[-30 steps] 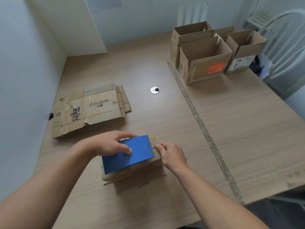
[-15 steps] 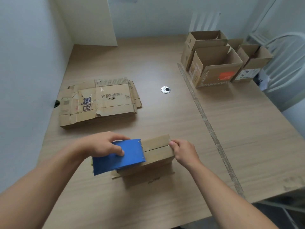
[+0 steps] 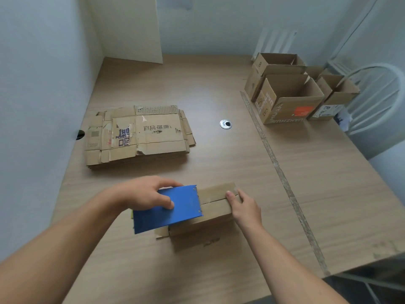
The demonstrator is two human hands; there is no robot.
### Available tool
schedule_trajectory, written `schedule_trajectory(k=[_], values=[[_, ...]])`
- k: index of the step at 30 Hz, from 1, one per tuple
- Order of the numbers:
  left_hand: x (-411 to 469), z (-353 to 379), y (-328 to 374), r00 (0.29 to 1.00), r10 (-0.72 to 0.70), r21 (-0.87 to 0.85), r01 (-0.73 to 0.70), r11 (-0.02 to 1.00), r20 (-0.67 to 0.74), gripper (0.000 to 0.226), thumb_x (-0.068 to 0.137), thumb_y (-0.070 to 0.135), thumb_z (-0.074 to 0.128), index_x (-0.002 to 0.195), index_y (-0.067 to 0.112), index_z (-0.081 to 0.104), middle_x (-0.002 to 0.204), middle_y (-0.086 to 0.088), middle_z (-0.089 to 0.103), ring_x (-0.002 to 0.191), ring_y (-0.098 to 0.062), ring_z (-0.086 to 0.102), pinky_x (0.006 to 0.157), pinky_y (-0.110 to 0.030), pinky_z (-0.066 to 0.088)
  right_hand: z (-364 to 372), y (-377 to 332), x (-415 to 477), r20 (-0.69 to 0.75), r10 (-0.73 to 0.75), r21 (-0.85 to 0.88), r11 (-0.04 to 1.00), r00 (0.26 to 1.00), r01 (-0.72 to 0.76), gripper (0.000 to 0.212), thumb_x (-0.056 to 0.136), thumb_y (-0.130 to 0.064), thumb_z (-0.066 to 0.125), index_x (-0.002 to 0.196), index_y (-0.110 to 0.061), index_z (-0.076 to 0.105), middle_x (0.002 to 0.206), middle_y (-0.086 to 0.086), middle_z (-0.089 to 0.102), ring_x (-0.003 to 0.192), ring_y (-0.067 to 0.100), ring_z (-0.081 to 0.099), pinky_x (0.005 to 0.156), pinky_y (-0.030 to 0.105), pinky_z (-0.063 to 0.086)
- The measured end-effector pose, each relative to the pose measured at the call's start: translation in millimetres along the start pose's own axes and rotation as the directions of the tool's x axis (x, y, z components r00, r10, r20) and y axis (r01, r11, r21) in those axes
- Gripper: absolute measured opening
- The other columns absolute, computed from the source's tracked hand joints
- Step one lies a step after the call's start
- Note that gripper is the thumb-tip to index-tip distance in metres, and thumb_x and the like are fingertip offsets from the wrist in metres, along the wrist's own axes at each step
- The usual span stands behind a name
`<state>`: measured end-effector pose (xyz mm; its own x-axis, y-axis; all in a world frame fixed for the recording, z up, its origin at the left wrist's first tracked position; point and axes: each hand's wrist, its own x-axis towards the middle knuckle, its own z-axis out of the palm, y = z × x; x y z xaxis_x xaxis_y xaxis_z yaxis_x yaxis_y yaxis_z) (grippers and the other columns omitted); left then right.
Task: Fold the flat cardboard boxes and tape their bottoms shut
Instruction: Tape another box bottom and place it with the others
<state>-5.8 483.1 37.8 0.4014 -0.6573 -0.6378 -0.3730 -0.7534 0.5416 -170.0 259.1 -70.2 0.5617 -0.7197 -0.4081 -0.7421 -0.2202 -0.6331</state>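
A small folded cardboard box point(image 3: 215, 205) lies bottom-up on the table near the front, its two flaps meeting in a seam. My left hand point(image 3: 144, 195) grips a blue tape dispenser point(image 3: 168, 209) that sits over the box's left end. My right hand point(image 3: 246, 207) holds the box's right end, its thumb pressing down on the seam. A stack of flat cardboard boxes point(image 3: 140, 134) lies at the left of the table.
Several folded open-topped boxes point(image 3: 291, 99) stand at the back right. A round metal cable grommet point(image 3: 225, 124) sits mid-table. A tape-like seam point(image 3: 282, 172) runs along the table. A white chair point(image 3: 377, 102) stands at the right; walls close the left and back.
My left hand has drawn the blue dispenser leftward along the box's seam, uncovering more of the box top. My right hand has stayed at the right end.
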Motion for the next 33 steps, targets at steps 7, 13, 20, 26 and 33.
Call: schedule_trajectory(k=[7, 13, 20, 26, 33], values=[[-31, -14, -47, 0.998, -0.033, -0.129, 0.04, 0.991, 0.05, 0.051, 0.068, 0.043, 0.067, 0.115, 0.061, 0.059, 0.106, 0.022, 0.069, 0.092, -0.004, 0.067, 0.089, -0.032, 0.052, 0, -3, -2, -0.014, -0.018, 0.008, 1.0, 1.0, 0.018, 0.061, 0.095, -0.053, 0.057, 0.143, -0.016, 0.052, 0.145, 0.007, 0.054, 0.138, 0.028, 0.044, 0.11, 0.034, 0.034], [-49, -12, -77, 0.997, -0.074, -0.228, 0.081, 0.97, 0.039, 0.049, 0.068, 0.037, 0.069, 0.113, 0.055, 0.063, 0.101, 0.022, 0.071, 0.089, 0.0, 0.068, 0.083, -0.027, 0.049, -1, -4, -2, -0.017, -0.026, -0.024, 0.999, 1.0, 0.025, 0.061, 0.095, -0.051, 0.057, 0.143, -0.013, 0.052, 0.145, 0.008, 0.054, 0.137, 0.028, 0.045, 0.11, 0.033, 0.033], [-42, 6, -91, 0.992, -0.127, -0.239, 0.127, 0.963, 0.013, 0.051, 0.07, 0.037, 0.069, 0.116, 0.056, 0.06, 0.113, 0.017, 0.067, 0.099, -0.006, 0.064, 0.088, -0.027, 0.048, 2, -5, -2, -0.056, -0.04, -0.066, 0.997, 0.998, 0.036, 0.059, 0.095, -0.054, 0.055, 0.145, -0.024, 0.05, 0.147, -0.002, 0.053, 0.137, 0.029, 0.044, 0.111, 0.048, 0.035], [-41, 6, -99, 0.992, -0.126, -0.248, 0.13, 0.96, 0.032, 0.051, 0.066, 0.041, 0.067, 0.112, 0.061, 0.061, 0.111, 0.017, 0.069, 0.1, -0.009, 0.066, 0.094, -0.035, 0.049, 0, -8, -5, -0.046, -0.057, -0.095, 0.994, 0.997, 0.053, 0.057, 0.096, -0.052, 0.056, 0.145, -0.023, 0.05, 0.146, -0.001, 0.053, 0.137, 0.03, 0.045, 0.109, 0.042, 0.035], [-39, 3, -102, 0.991, -0.124, -0.241, 0.133, 0.961, 0.055, 0.053, 0.064, 0.043, 0.067, 0.114, 0.06, 0.061, 0.111, 0.018, 0.069, 0.1, -0.009, 0.066, 0.091, -0.033, 0.049, -2, -9, -3, -0.012, -0.087, -0.091, 0.992, 0.996, 0.085, 0.057, 0.098, -0.045, 0.056, 0.145, -0.012, 0.049, 0.147, 0.005, 0.052, 0.139, 0.026, 0.043, 0.111, 0.032, 0.03]])
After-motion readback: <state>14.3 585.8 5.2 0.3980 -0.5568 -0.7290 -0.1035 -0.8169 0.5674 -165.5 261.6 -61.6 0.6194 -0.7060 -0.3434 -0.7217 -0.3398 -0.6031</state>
